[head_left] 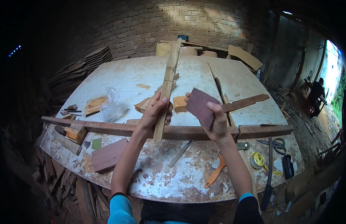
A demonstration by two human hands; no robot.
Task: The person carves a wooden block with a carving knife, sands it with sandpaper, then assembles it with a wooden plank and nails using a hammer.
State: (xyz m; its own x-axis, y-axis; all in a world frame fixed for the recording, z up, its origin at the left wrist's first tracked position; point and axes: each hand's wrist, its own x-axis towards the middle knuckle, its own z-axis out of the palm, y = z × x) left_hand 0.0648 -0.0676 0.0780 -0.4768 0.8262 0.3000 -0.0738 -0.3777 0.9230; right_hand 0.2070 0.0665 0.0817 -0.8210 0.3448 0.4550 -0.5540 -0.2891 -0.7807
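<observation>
"What colour is the sheet [201, 104] in your right grip [218, 125]?"

"Dull maroon. The strip [169, 76] in my left grip [154, 113] is pale tan, streaked darker."

"And your bench [124, 80]?"

"White, mottled with brown on my side. On it I see an orange brush handle [215, 174], a yellow tape [257, 159] and a green square [96, 144]."

"Your sleeves [120, 210]?"

"Mine are turquoise and black."

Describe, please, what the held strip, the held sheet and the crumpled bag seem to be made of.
Strip: bare-looking wood, by its tan colour and grain-like streaks.
Sheet: probably sandpaper, matte maroon, with a speckled, gritty-looking face; its backing is hidden.
Bag: likely thin clear plastic, glossy, with highlights along its creases.
</observation>
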